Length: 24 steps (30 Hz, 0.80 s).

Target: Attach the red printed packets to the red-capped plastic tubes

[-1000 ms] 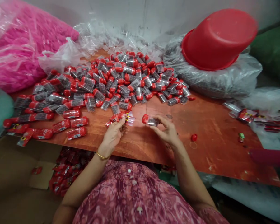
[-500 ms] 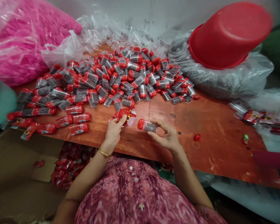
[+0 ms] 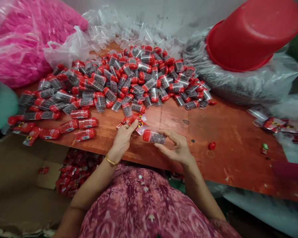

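Pinched between the thumb and fingers of my left hand (image 3: pixel 124 137) are red printed plastic sleeves (image 3: pixel 132 119) with a clear end. My right hand (image 3: pixel 176 146) grips the clear end of a small tube (image 3: pixel 154 137), which has a red cap and dark balls inside. The tube lies nearly level, its red cap pointing left, close to the clear end of the sleeves; I cannot tell whether they touch. Just left of my hands, several tubes wrapped in red sleeves (image 3: pixel 85 135) lie on the wooden table (image 3: pixel 169 119).
Behind my hands spreads a large heap of red-capped tubes (image 3: pixel 124 77). A pink-filled bag (image 3: pixel 34 39) stands back left; a red bucket (image 3: pixel 250 36) rests on a plastic bag (image 3: pixel 238 82) back right. A cardboard box (image 3: pixel 20 185) holding red packets sits below the table's left edge.
The tube in my right hand has moved left and slightly down, nearer the sleeves. My left hand has shifted slightly right, still pinching them. The whole view has shifted a little.
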### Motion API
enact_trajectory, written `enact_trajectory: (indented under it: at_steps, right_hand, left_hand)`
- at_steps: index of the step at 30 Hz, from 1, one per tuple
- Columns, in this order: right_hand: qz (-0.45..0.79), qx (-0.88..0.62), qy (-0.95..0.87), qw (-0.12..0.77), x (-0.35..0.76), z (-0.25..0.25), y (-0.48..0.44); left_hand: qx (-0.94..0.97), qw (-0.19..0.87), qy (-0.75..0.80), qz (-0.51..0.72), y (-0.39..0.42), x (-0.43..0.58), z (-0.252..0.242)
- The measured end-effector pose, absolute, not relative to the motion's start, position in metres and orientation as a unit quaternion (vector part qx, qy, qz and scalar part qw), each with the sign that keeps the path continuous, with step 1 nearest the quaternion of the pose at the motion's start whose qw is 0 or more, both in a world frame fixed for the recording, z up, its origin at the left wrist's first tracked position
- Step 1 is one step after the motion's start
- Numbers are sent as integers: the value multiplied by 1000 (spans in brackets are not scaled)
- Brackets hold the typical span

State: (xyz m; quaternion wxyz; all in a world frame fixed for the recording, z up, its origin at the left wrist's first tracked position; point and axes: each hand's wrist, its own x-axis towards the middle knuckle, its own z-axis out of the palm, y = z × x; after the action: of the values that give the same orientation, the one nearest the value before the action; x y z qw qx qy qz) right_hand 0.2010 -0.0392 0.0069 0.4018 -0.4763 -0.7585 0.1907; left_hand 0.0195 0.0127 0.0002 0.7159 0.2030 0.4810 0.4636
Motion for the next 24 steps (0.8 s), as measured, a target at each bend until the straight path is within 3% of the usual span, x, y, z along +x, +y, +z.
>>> enact_trajectory:
  at_steps: [10, 19, 24]
  right_hand:
    - [249, -501, -726, 399, 196, -5, -36]
    - [192, -505, -732, 415, 187, -10, -36]
    - [148, -510, -731, 429, 174, -17, -37]
  left_hand:
    - [219, 716, 497, 439, 12, 16, 7]
    - [262, 651, 506, 503, 9, 23, 3]
    - [236, 678, 465, 518, 6, 29, 3]
